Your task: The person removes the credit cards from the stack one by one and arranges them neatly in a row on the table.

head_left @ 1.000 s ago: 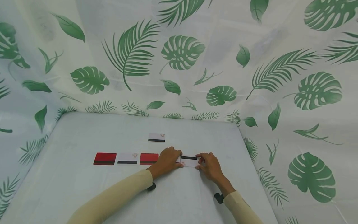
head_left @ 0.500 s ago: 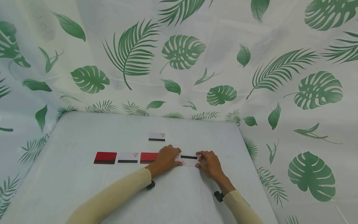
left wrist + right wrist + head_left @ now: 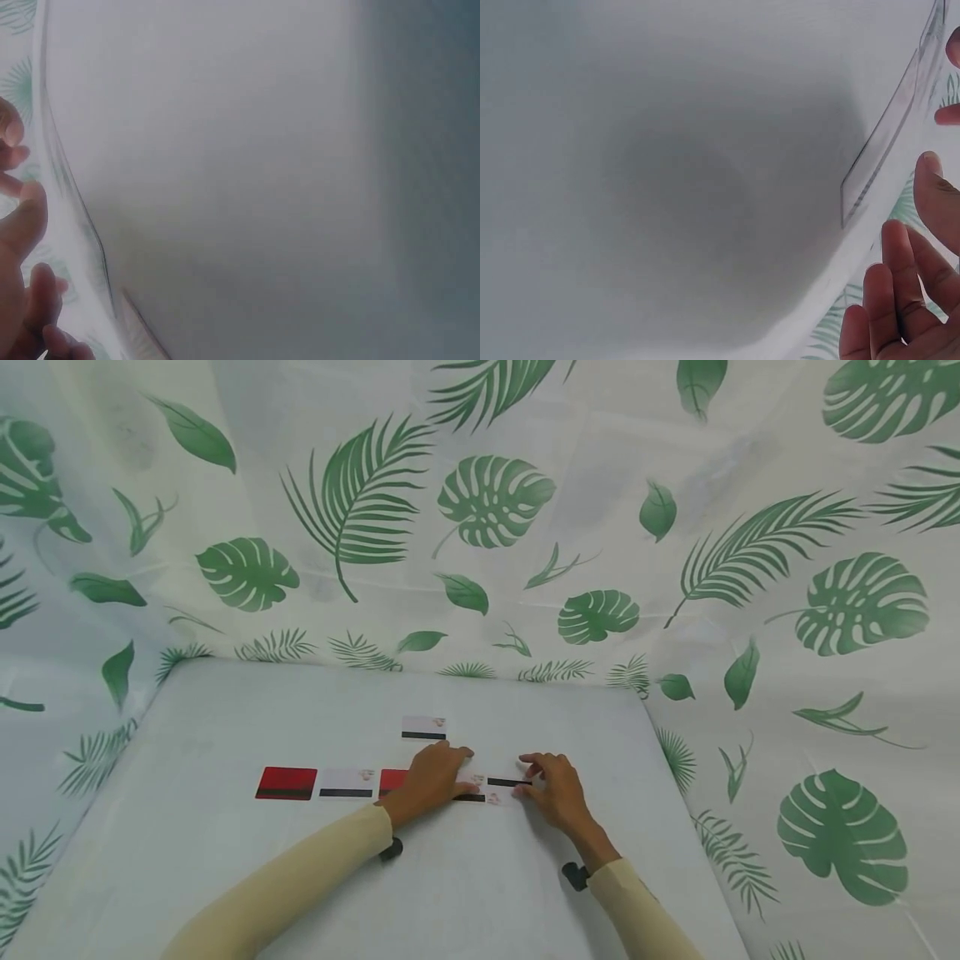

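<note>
Plastic cards with dark stripes lie in a row on the white table. A white card (image 3: pixel 471 797) is partly under my left hand (image 3: pixel 426 783) in the head view; that hand's thumb and fingers are spread above it. At the row's right end is a white card (image 3: pixel 506 790) whose stripe is along its far edge. My right hand (image 3: pixel 557 789) hovers at this card's right side, thumb and fingers apart. In the right wrist view the fingers (image 3: pixel 900 255) stand away from a card edge (image 3: pixel 877 146). Neither hand holds anything.
Left along the row are a red card (image 3: pixel 392 778) partly hidden by the left hand, a white card (image 3: pixel 346 782) and another red card (image 3: pixel 286 783). One white card (image 3: pixel 423 727) lies farther back. A leaf-patterned curtain (image 3: pixel 517 577) rises behind the white table (image 3: pixel 480 893).
Both hands have let go of the right-end cards. The left hand has moved left and slightly back, uncovering more of the white card; the right hand's fingers have lifted and spread.
</note>
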A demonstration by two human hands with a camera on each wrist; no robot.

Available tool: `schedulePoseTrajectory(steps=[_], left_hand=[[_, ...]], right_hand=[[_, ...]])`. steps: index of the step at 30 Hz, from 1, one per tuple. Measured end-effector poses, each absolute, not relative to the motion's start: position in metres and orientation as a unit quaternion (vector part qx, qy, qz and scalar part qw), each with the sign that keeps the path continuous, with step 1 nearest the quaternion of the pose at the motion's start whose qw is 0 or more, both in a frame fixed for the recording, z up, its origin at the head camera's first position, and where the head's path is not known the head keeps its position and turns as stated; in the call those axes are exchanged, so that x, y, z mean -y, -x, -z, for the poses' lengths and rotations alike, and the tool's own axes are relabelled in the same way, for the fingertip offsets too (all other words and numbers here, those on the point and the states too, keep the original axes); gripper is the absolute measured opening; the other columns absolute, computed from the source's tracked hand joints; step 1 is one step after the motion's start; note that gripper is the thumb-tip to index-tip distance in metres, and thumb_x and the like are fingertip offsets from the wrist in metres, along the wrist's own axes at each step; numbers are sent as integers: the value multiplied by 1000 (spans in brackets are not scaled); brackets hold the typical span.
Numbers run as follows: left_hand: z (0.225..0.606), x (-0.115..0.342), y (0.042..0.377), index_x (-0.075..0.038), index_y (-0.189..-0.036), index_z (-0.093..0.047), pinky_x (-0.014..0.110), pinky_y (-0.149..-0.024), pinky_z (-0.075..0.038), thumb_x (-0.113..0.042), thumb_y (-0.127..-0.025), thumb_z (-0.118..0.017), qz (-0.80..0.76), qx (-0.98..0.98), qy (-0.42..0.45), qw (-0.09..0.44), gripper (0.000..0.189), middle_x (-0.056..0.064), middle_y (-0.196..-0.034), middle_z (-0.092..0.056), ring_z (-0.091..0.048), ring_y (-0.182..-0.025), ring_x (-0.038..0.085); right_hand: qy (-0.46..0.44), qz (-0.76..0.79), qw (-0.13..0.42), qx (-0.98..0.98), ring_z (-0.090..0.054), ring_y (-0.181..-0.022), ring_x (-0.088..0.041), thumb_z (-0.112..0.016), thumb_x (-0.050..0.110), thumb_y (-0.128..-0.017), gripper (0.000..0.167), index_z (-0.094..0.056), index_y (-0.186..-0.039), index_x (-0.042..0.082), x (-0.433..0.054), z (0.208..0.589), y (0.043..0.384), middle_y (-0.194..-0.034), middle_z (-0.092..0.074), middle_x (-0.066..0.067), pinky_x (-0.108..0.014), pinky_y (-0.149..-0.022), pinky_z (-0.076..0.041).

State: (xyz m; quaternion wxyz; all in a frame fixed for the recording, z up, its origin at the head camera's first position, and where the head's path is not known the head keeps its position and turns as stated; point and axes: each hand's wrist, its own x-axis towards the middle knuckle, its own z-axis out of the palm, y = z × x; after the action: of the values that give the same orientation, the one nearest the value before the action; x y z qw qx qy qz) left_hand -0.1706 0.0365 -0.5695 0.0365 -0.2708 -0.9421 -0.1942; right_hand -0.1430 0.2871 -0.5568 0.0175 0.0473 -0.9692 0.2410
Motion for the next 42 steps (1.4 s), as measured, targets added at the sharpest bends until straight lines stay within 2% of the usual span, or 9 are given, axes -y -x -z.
schedulePoseTrajectory(steps=[8,17,20,24,27,37,42], left_hand=[[568,-20,175,-11,-134,-73,36,-84,-60,-51,-85,-87,195,946,255,32,65,5,-111,-80,-69,-92,20],[567,-4,182,-9,-132,-74,39,-83,-62,-49,-83,-88,200,944,253,69,65,6,-116,-80,-73,-95,23],[566,1,183,-9,-132,-73,39,-81,-61,-49,-83,-89,199,945,250,68,65,7,-113,-80,-70,-90,21],[563,6,185,-11,-133,-73,35,-75,-57,-52,-84,-87,179,951,244,63,65,7,-104,-78,-58,-78,17],[561,9,187,-11,-133,-73,34,-72,-54,-52,-85,-87,172,954,238,60,65,8,-98,-75,-52,-75,16],[561,25,192,-9,-133,-72,39,-78,-57,-50,-86,-87,174,959,217,58,64,9,-95,-74,-57,-79,19],[561,34,195,-10,-135,-71,35,-76,-54,-48,-87,-87,169,962,206,53,63,6,-91,-73,-56,-80,18]], right_hand=[[-41,-247,20,968,-57,-96,-20,-94,21,-82,54,-73,-132,15,-273,555,151,-100,-72,-2,-37,-85,-46],[-50,-242,26,969,-58,-95,-20,-93,21,-83,52,-75,-130,15,-258,550,162,-100,-74,-3,-39,-84,-47],[-51,-243,25,968,-59,-95,-21,-93,20,-83,52,-74,-131,14,-253,548,165,-100,-74,-3,-39,-85,-47],[-51,-244,28,968,-59,-96,-21,-93,21,-83,52,-75,-131,15,-247,547,168,-99,-74,-3,-39,-86,-48],[-51,-243,31,968,-59,-96,-20,-93,22,-83,51,-75,-130,15,-243,548,171,-99,-73,-2,-40,-86,-48],[-59,-252,27,965,-58,-95,-21,-94,22,-81,53,-75,-130,14,-227,546,176,-99,-74,-4,-39,-86,-47],[-61,-252,24,966,-57,-94,-20,-95,23,-81,54,-75,-130,14,-221,546,180,-98,-74,-2,-37,-85,-48]])
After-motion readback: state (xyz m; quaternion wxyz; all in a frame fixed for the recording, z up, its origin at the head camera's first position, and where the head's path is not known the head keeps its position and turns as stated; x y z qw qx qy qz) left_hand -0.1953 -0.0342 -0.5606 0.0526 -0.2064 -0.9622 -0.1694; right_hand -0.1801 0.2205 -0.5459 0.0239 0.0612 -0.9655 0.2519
